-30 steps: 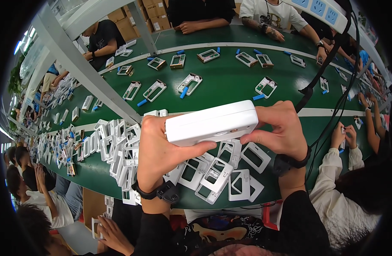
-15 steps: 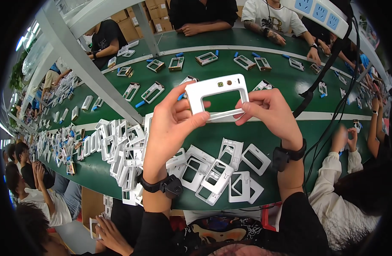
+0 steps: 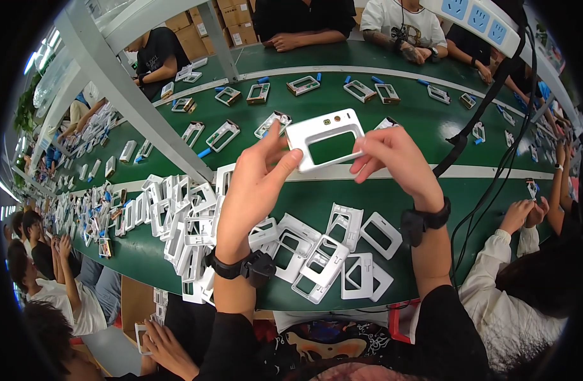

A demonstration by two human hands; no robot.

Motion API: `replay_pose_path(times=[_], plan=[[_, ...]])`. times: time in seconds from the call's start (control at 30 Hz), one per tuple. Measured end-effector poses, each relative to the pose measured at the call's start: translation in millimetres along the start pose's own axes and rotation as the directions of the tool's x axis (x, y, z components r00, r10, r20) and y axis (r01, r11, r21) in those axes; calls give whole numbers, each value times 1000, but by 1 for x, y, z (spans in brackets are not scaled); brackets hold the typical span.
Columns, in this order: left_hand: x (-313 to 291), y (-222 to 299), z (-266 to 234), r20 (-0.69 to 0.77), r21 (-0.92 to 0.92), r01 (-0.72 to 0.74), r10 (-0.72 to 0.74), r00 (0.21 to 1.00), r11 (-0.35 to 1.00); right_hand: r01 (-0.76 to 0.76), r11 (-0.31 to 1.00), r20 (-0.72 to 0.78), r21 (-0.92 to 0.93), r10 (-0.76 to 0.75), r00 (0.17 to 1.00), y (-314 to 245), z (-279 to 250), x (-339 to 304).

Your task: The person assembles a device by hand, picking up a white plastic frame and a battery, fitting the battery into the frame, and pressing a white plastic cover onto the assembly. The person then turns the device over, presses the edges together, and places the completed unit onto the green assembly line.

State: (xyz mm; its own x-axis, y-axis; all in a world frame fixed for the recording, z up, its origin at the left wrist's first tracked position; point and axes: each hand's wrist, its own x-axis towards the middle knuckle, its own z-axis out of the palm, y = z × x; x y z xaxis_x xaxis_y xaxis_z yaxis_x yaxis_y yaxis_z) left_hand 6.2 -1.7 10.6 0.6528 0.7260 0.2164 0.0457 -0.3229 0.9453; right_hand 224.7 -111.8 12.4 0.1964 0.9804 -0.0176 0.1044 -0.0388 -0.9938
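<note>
A white plastic housing [image 3: 308, 130] with a large rectangular window and two small fittings in its upper face is held up over the green work surface. My left hand [image 3: 254, 181] is closed on its left end, the thumb at the lower left corner and the other fingers partly hidden behind. My right hand [image 3: 396, 159] pinches the right edge between thumb and fingers. Beneath my hands lie several loose white frames [image 3: 326, 259], some overlapping. Left of my left forearm is a large heap of similar white frames [image 3: 177, 219].
Beyond my hands, a green conveyor belt [image 3: 329, 101] carries housings with circuit boards and blue cylinders. A grey metal post [image 3: 136, 95] slants up at left. Black cables [image 3: 488, 184] hang at right below a white power strip [image 3: 478, 16]. Other people sit all around.
The housing has tilted, its right end rising, and shifted slightly right. My left fingers have straightened somewhat. Across the belt, a person in white has drawn a hand back from the parts.
</note>
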Motion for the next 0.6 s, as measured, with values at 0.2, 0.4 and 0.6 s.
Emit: replay_pose_path(times=[0.2,0.4,0.6], plan=[[-5,12,-21,-283,39,-140,146,948,989,-258,895,-281,-363,159,946,54,-24,45],[-23,28,-56,-489,-108,-293,206,848,950,-351,833,-304,-428,233,924,108,-23,107],[-30,34,-64,-539,-127,-334,218,814,934,-298,932,-272,-207,238,932,128,-1,144]])
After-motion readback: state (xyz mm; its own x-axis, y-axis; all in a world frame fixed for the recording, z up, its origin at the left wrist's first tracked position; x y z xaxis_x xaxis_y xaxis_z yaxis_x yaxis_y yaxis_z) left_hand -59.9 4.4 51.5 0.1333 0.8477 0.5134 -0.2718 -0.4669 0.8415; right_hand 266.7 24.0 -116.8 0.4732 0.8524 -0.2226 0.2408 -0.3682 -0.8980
